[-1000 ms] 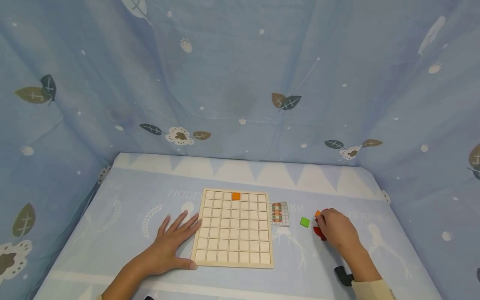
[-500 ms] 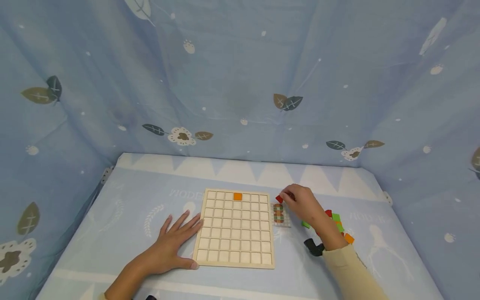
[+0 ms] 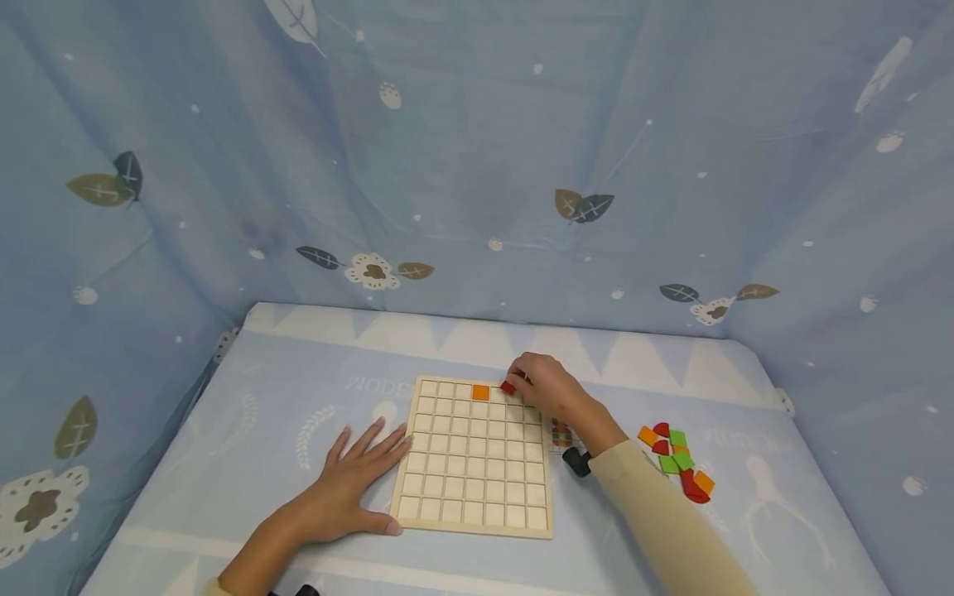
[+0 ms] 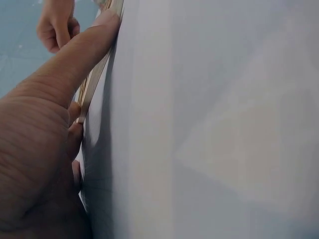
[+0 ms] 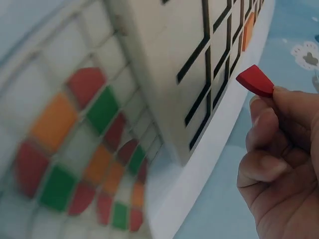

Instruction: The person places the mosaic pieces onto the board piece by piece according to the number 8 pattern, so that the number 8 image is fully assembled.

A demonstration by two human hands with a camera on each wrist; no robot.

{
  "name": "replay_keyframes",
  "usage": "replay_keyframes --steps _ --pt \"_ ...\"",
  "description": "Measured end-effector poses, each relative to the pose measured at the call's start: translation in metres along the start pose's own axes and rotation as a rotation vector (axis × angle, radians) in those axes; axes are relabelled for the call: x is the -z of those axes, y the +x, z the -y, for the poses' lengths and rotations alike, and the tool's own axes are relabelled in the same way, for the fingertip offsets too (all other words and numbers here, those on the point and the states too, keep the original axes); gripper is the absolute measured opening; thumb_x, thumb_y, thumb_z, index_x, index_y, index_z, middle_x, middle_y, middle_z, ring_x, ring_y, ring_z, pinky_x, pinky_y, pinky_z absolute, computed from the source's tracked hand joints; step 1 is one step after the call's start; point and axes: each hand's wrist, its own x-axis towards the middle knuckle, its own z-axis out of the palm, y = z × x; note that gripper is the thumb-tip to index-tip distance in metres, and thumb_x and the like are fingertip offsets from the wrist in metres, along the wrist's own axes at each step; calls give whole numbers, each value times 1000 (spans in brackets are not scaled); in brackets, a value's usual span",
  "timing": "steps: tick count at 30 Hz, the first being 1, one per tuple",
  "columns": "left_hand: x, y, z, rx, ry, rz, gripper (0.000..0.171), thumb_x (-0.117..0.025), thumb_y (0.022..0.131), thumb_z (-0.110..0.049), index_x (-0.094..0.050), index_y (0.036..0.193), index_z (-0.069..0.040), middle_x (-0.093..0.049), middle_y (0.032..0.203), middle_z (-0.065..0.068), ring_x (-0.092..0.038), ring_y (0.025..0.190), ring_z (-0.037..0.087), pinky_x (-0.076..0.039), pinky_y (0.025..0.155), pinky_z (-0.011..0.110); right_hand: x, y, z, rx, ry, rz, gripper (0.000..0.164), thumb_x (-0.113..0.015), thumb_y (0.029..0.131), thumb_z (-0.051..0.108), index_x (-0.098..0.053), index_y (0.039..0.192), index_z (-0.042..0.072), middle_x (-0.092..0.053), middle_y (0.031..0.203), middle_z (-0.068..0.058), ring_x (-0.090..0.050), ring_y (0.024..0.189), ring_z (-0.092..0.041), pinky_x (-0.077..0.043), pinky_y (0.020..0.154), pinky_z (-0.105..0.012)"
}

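Your right hand (image 3: 547, 391) pinches a red piece (image 5: 255, 80), smooth and matt like painted wood. The grid board (image 3: 477, 459) is pale unfinished wood, matt. The pattern card (image 5: 75, 159) looks like printed paper. Soft printed cloth covers the table (image 3: 298, 389).

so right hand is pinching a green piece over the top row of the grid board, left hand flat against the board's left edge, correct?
Not quite: the piece is red, not green, as the right wrist view shows plainly. The rest holds: the right hand pinches it over the top row of the grid board, next to the orange tile, and the left hand lies flat against the board's left edge.
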Motion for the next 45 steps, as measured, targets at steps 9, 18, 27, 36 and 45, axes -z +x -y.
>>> replay_keyframes --steps 9,18,27,36,45 --pt "-3 2 0 -14 4 2 116 -81 72 -71 -33 166 -22 -20 173 -4 -3 160 38 12 119 68 -8 10 10 -21 -98 98 15 -61 108 17 -72 99 11 -61 89 3 -54 75 -12 -50 72 -33" --pt "-2 2 -1 -6 5 3 116 -82 72 -71 -34 166 -22 -21 173 -4 -4 160 37 11 119 68 -15 11 7 -24 -14 85 16 -61 108 16 -75 104 10 -66 88 5 -59 75 -10 -54 73 -33" --pt "0 1 -2 -18 -12 -6 115 -83 72 -68 -34 166 -22 -21 173 -3 -4 160 38 10 119 69 -17 8 12 -60 -40 77 11 -66 104 12 -75 98 11 -67 88 4 -58 72 -9 -53 70 -31" --pt "0 1 0 -22 6 -12 116 -81 73 -72 -33 166 -23 -21 173 -3 -5 160 38 9 119 69 -17 3 16 -107 -54 51 11 -66 105 15 -72 96 13 -63 84 7 -56 69 -10 -51 64 -30" --pt "1 0 -1 -20 -10 -4 115 -81 74 -71 -34 166 -22 -21 173 -2 -4 160 38 10 118 69 17 -36 1 -108 37 -98 12 -66 104 11 -74 109 4 -69 94 0 -59 76 -10 -54 69 -34"
